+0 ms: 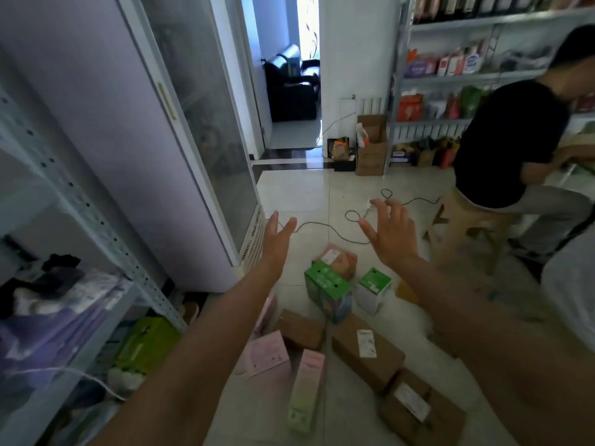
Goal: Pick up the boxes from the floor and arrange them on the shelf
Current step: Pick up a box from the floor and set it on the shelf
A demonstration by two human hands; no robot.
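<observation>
A person's left hand [277, 233] and right hand [391, 235] were stretched forward above a scatter of cartons on the pale tiled floor [299, 194]. Both hands were empty, with the fingers spread and relaxed and the palms turned toward each other, seemingly set to take a box from both sides.

None of the boxes had been lifted. A green printed cardboard box [326, 284] stood beneath the hands, with a small white carton with a green top [373, 289] just beside it and a peach-coloured box [338, 257] behind it. Closer to the camera lay a flat pink box [265, 352], a slim pink-and-green carton [306, 389] and three plain brown cardboard parcels [367, 355], two of them with white labels.

The pale metal shelving rack with perforated uprights [96, 220] stood at the person's left, apparently where the boxes were to go. Its lower levels already held bundled items. A thin black cable [325, 225] snaked across the tiles beyond the hands, a likely snag for anyone stepping forward. At right, a second person in a black shirt [508, 146] sat working at another set of shelves.
</observation>
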